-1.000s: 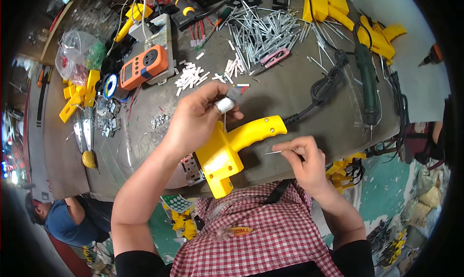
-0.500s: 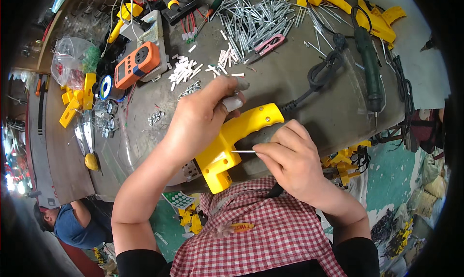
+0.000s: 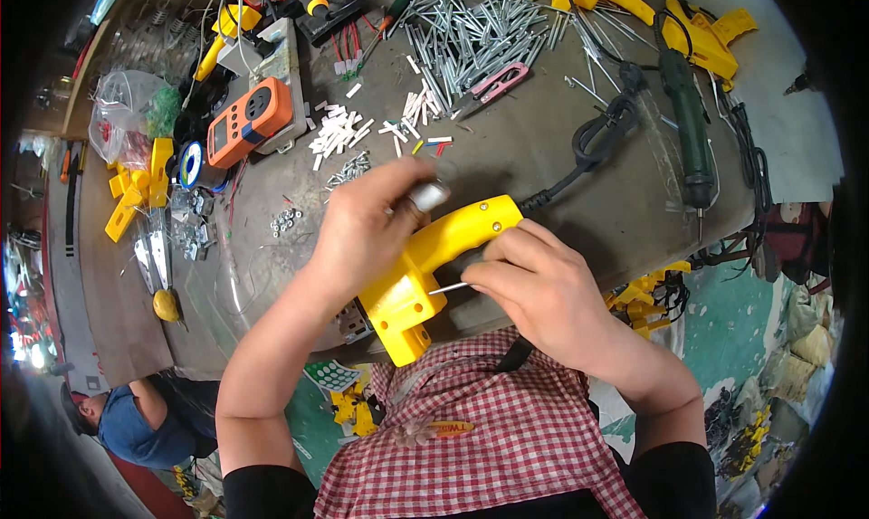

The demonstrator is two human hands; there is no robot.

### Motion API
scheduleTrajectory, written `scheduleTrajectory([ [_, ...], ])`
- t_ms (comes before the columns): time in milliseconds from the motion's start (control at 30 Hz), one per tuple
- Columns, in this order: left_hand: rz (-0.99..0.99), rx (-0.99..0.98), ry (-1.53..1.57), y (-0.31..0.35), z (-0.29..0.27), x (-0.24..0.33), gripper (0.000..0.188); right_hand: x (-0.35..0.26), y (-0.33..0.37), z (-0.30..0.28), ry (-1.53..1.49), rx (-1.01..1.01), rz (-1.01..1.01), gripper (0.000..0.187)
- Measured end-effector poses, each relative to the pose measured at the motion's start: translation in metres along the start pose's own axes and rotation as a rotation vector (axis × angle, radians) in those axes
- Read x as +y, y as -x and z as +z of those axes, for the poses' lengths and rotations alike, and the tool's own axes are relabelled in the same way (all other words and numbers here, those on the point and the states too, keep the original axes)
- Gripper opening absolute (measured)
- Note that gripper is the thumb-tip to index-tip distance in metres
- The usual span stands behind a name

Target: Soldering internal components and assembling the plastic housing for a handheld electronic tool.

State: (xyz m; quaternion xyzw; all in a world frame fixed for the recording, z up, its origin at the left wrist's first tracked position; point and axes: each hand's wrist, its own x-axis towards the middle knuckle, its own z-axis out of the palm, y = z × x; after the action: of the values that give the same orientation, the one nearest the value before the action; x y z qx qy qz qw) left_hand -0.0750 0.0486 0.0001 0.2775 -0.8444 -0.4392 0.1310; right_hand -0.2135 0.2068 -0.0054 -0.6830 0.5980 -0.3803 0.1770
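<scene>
A yellow plastic power-tool housing (image 3: 396, 300) with a curved handle lies before me, a black cord (image 3: 597, 139) leaving the handle's end. My right hand (image 3: 541, 279) pinches a thin long metal screw (image 3: 449, 288), its far tip at the side of the housing just below the handle. My left hand (image 3: 367, 225) lies over the housing's upper left part and covers some of it. Pale covers sit on its thumb and a fingertip. Those fingers are curled and partly blurred, so whether they grip anything does not show.
Beyond the hands are long screws (image 3: 471, 44), pink-handled snips (image 3: 496, 86), white sleeves (image 3: 339, 134) and small nuts (image 3: 286, 222). An orange meter (image 3: 250, 121) stands left, a dark green electric screwdriver (image 3: 685, 125) right. Another person (image 3: 145, 424) is at the lower left.
My right hand and the screw have shifted slightly left, closer to the handle. The left fingertips have moved a little left, uncovering small coloured pieces on the table.
</scene>
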Motion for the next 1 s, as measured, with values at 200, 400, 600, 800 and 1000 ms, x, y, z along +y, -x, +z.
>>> scheduleTrajectory([
  [200, 0.338, 0.061, -0.255, -0.001, 0.007, 0.001, 0.023, -0.008, -0.008, 0.010, 0.009, -0.057, -0.097, 0.020],
  [400, 0.246, -0.114, -0.410, 0.010, -0.026, -0.001, 0.017, 0.011, -0.005, -0.008, 0.076, 0.152, -0.108, 0.019],
  [600, 0.214, -0.139, -0.581, 0.014, 0.006, 0.036, 0.054, 0.047, -0.016, -0.047, 0.399, -0.050, -0.116, 0.022],
  [800, 0.199, -0.121, -0.707, 0.024, 0.024, 0.039, 0.051, 0.064, -0.005, -0.049, 0.229, -0.034, -0.167, 0.017],
  [1000, 0.239, -0.067, -0.807, 0.028, 0.031, 0.047, 0.050, 0.072, 0.011, -0.041, 0.175, 0.128, -0.227, 0.006],
])
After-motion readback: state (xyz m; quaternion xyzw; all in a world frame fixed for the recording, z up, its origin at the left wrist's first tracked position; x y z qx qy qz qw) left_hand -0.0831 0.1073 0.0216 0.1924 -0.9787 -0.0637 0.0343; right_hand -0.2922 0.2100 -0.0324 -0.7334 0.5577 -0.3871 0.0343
